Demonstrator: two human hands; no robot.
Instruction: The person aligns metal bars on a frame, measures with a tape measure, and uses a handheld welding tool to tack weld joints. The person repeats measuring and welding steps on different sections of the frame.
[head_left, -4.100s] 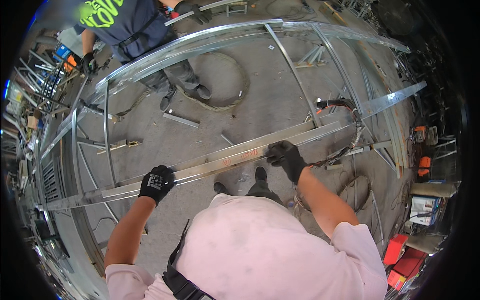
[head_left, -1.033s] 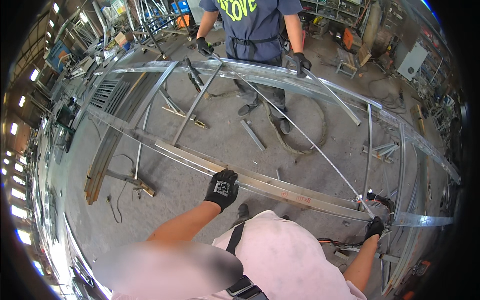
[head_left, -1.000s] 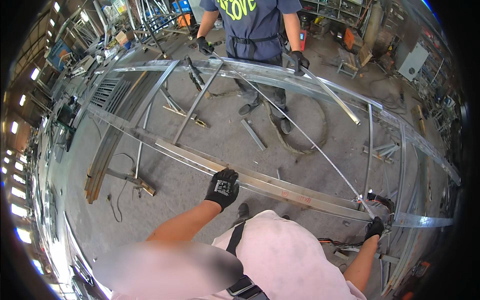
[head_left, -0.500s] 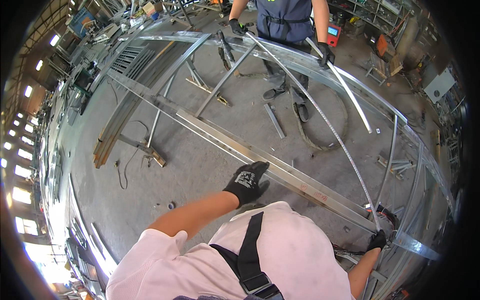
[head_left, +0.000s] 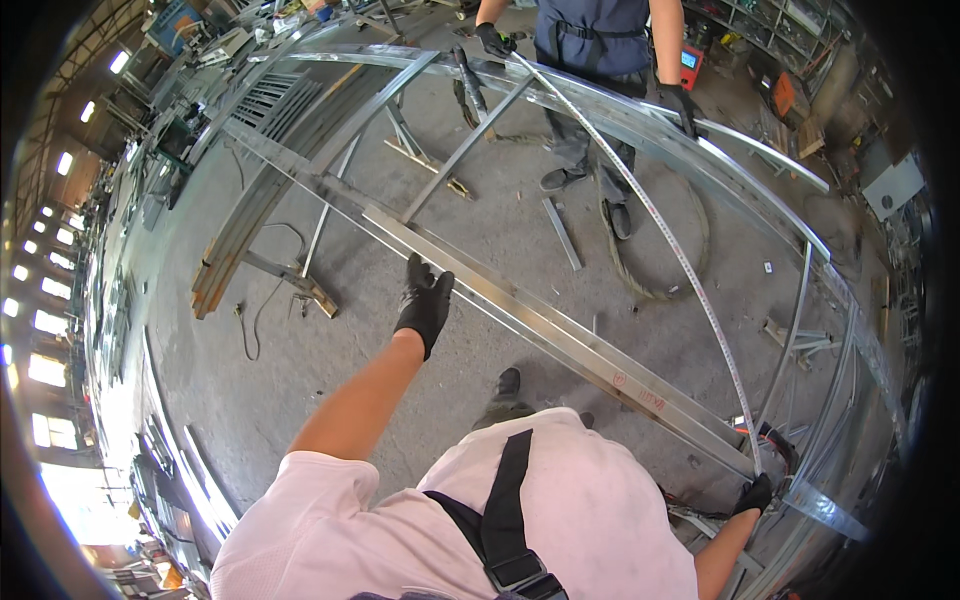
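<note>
My left hand (head_left: 427, 303), in a black glove, reaches over the near side of a long metal beam (head_left: 530, 312). Its fingers are spread and nothing is in them; whether the fingertips touch the metal I cannot tell. At the beam's right end my right hand (head_left: 755, 493), gloved too, is closed on the end of a tape measure (head_left: 650, 205). The tape runs in a bow across the metal frame to a co-worker's gloved hand (head_left: 495, 42) at the far side. The co-worker's other hand (head_left: 680, 108) is at a pale metal strip (head_left: 765, 150) along the far curved rail.
The curved far rail (head_left: 610, 120) and cross bars (head_left: 468, 150) enclose part of the concrete floor. Stacked steel tubes (head_left: 250, 220) lie at the left. A loose short bar (head_left: 562, 234) and a coiled hose (head_left: 705, 220) are on the floor near the co-worker's feet.
My left hand has moved left and farther along the beam, its fingers now stretched out. The co-worker's strip has swung up against the far rail. My right hand stays at the tape end.
</note>
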